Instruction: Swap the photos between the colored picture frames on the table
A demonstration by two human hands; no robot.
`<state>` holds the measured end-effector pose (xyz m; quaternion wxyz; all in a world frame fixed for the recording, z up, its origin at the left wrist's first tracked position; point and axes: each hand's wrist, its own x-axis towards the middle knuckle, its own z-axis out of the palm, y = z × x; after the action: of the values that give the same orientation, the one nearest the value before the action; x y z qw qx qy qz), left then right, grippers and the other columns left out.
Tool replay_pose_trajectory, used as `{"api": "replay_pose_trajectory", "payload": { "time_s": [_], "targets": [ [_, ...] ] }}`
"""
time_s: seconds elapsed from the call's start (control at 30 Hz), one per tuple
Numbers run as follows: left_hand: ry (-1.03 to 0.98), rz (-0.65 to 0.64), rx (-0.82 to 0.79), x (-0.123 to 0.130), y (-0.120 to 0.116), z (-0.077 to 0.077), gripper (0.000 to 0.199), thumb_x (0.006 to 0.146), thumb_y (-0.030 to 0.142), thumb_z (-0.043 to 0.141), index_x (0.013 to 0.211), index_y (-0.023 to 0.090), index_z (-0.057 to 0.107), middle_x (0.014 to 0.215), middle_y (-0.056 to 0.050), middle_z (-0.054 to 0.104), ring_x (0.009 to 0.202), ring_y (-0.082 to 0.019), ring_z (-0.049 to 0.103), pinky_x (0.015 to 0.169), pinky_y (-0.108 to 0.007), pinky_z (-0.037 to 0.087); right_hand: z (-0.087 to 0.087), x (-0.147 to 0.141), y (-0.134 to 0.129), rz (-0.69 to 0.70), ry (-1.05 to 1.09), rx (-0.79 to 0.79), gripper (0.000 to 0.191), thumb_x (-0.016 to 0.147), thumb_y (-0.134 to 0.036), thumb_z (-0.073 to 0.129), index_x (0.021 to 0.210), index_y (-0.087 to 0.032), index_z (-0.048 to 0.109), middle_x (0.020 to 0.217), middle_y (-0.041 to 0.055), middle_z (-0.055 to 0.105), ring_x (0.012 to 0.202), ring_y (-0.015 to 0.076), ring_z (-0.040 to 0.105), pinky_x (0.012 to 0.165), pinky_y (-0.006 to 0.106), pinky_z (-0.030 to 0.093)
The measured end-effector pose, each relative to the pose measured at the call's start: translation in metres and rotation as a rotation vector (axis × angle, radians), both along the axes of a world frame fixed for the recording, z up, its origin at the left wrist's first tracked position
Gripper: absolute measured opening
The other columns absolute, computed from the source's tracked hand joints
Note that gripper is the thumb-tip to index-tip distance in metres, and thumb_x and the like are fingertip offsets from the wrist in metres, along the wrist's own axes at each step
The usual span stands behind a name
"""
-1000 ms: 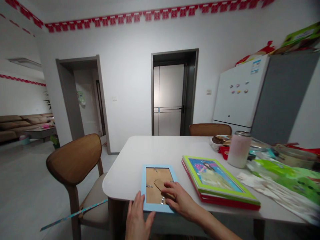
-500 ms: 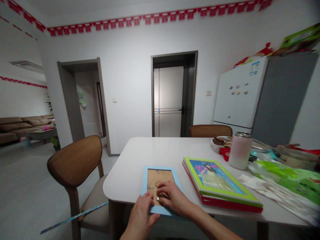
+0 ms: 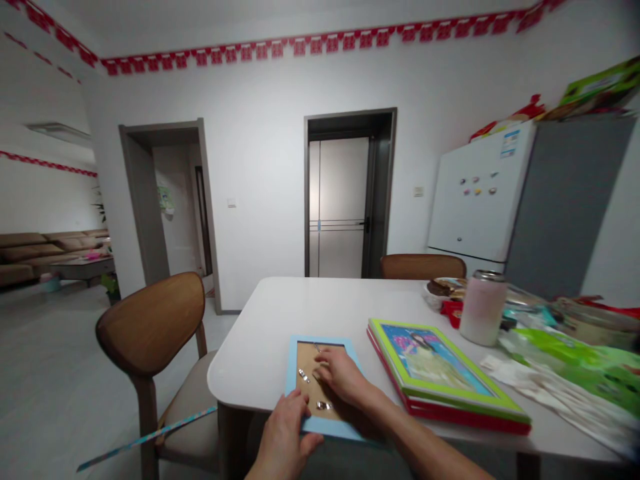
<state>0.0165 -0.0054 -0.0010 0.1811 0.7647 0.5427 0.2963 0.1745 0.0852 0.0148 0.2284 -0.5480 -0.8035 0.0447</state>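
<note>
From where I stand, a brown wooden chair (image 3: 155, 320) is at the far left, just beside the white table (image 3: 240, 360). Next comes the left hand (image 3: 287, 430), at the near left corner of a light-blue frame (image 3: 291, 367), its fingers bent onto the edge and the thumb set apart by the near rim. I can't tell whether it grips that corner or only rests there.

The blue frame lies flat, brown backing (image 3: 313, 390) up, directly ahead of the person, its long axis running away from the body. One metal clip (image 3: 304, 376) sits toward the left side of the backing, another (image 3: 323, 405) toward the near end. The left hand is the nearer to both the near left corner and that left clip.

The right hand (image 3: 345, 377) reaches in across the right side, fingers curled over the backing toward the far end; whether they pinch anything is hidden from me.

Just right of it lies a green-rimmed picture (image 3: 393, 353) on a red frame (image 3: 465, 417). Beyond those stands a pink bottle (image 3: 483, 310), with white cloth (image 3: 550, 393) spread farther right.
</note>
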Motion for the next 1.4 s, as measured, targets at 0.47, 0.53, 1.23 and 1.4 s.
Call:
{"api": "replay_pose_trajectory", "payload": {
  "time_s": [0.47,0.53,1.23,1.4],
  "targets": [
    [-0.046,-0.002,0.033,0.000,0.000,-0.002,0.031,0.060,0.016,0.063,0.089,0.019,0.054,0.109,-0.006,0.055,0.108,-0.021,0.044,0.097,-0.036,0.026,0.001,0.033,0.004,-0.133,-0.064,0.001,0.028,0.070,-0.013,0.040,0.077,-0.013,0.067,0.083,0.0121,0.061,0.080,0.0181,0.054,0.068,0.024,0.036],
    [-0.045,0.001,0.023,0.001,0.000,-0.003,0.030,0.059,0.016,0.063,0.088,0.019,0.054,0.111,-0.006,0.053,0.108,-0.021,0.044,0.097,-0.036,0.027,0.001,0.024,0.011,-0.125,-0.043,0.003,0.029,0.072,-0.014,0.039,0.084,-0.014,0.066,0.086,0.0107,0.062,0.083,0.0164,0.054,0.071,0.023,0.036],
    [-0.065,0.003,-0.056,0.011,0.001,-0.004,0.041,0.057,0.015,0.063,0.097,0.019,0.054,0.114,-0.007,0.053,0.114,-0.022,0.039,0.098,-0.036,0.025,0.002,0.018,-0.012,-0.100,0.048,0.016,0.028,0.069,-0.031,0.045,0.083,-0.016,0.064,0.088,0.0092,0.062,0.082,0.0175,0.055,0.072,0.024,0.038],
    [-0.088,0.016,-0.020,0.013,-0.003,-0.002,0.036,0.059,0.016,0.060,0.095,0.020,0.054,0.111,-0.007,0.054,0.112,-0.022,0.039,0.096,-0.036,0.027,0.001,0.028,-0.036,-0.012,0.018,-0.030,0.031,0.064,-0.031,0.051,0.090,-0.018,0.062,0.087,0.0080,0.061,0.080,0.0175,0.054,0.069,0.023,0.038]
  ]
}}
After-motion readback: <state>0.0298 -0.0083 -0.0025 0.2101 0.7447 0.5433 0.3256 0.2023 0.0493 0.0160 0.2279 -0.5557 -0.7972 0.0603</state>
